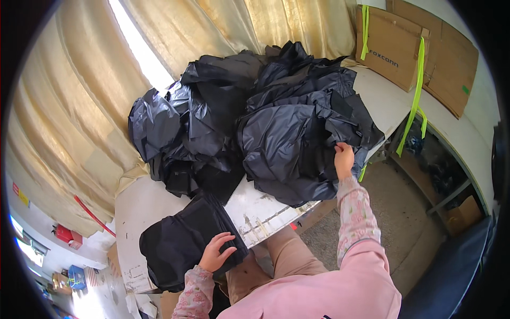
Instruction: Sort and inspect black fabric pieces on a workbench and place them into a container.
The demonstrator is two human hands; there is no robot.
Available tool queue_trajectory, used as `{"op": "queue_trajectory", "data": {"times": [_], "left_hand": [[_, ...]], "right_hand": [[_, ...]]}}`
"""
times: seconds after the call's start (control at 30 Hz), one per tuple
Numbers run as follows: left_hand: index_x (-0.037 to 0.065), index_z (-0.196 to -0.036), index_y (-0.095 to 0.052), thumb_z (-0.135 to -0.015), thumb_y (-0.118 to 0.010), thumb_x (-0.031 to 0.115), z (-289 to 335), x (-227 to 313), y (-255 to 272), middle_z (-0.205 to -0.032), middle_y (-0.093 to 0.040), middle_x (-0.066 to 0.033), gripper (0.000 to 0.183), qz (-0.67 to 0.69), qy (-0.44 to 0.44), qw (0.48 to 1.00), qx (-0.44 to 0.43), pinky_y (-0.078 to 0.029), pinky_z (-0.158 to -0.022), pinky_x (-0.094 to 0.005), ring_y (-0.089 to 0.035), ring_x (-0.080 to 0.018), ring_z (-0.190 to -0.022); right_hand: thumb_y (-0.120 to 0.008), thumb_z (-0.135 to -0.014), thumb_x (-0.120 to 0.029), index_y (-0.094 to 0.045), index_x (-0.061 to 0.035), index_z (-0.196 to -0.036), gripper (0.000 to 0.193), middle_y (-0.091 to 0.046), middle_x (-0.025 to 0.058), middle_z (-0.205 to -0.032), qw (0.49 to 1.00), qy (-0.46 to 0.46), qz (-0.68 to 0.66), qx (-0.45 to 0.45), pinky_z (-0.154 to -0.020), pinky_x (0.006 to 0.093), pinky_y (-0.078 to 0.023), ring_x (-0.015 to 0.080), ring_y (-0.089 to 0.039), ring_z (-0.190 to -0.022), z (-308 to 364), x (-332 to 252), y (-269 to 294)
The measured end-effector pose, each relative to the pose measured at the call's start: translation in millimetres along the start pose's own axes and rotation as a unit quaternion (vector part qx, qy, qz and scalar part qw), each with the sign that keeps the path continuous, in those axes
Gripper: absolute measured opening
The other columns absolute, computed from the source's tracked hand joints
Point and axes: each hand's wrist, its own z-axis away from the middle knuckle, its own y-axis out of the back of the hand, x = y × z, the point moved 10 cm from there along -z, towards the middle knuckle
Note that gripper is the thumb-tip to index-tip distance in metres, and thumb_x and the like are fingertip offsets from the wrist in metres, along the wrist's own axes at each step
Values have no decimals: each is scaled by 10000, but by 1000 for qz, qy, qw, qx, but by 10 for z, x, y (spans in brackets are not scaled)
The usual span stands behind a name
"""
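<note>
A large crumpled heap of shiny black sheet material [281, 127], like thin nylon cloth or plastic, covers the far half of the white table. At its right edge my right hand [344, 157] is closed, with thumb and fingers pinching a black sheet there. Closer to me on the left lies a flatter stack of matte black cloth pieces [183, 242], laid one over another near the table's front edge. My left hand [217, 252] rests on the right side of this stack, palm down and fingers apart, gripping nothing.
The worn white table [265, 210] shows between the heap and stack. Gold curtains [79, 95] hang behind. Cardboard sheets [390, 50] lean at the far right, with yellow-green straps [418, 90] beside them. Below is an open shelf [446, 181]; a dark padded panel [451, 271] stands at lower right.
</note>
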Motion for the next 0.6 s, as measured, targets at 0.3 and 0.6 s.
{"op": "queue_trajectory", "data": {"times": [0.3, 0.6], "left_hand": [[78, -1489, -282, -981, -539, 190, -899, 255, -144, -1313, -524, -117, 580, 497, 85, 863, 36, -433, -1010, -378, -538, -220, -1193], [-15, -1161, -621, -929, -571, 45, -1079, -56, -828, -1019, -669, -27, 244, 446, 142, 883, 18, -492, -841, -253, -613, -112, -926]], "right_hand": [[-579, -895, 11, -591, -60, -950, 91, -535, 53, -1339, 721, -22, -490, -490, -992, 272, -397, 116, -501, -1145, 2151, -1358, -427], [-565, -983, -299, -603, -92, -1053, 222, -592, 19, -1083, 716, -304, -452, -438, -868, 306, -451, 136, -570, -945, 3153, -820, -542]]}}
